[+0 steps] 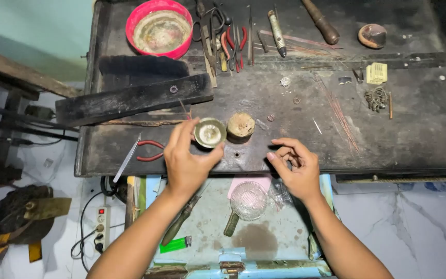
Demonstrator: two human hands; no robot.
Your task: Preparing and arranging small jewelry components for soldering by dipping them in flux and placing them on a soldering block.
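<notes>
Small brass bowl [210, 133]: held in my left hand, just above the front part of the desk, its open side facing up at me, pale residue inside.
Desk [414, 134]: dark, worn work surface carrying everything below; largest item in view.
Black wooden block [135, 98]: long, lying slanted at the desk's left side, a small ring-shaped piece resting on it.
Red basin [159, 28]: round, at the far left of the desk, grimy inside.
Tool group [233, 44]: pliers with red handles, scissors and files, lying side by side right of the basin.
Left hand [187, 160]: fingers and thumb clamped on the rim of the small brass bowl.
Right hand [295, 165]: at the desk's front edge, fingers curled with thumb and fingertips pinched together; whether anything sits between them I cannot tell.
Round wooden stub [240, 124]: standing just beside the bowl, to its right.
Copper wires [336, 111]: thin bundle lying loose, well right of the bowl.
Glass dish [249, 200]: on the lower shelf below my hands.
</notes>
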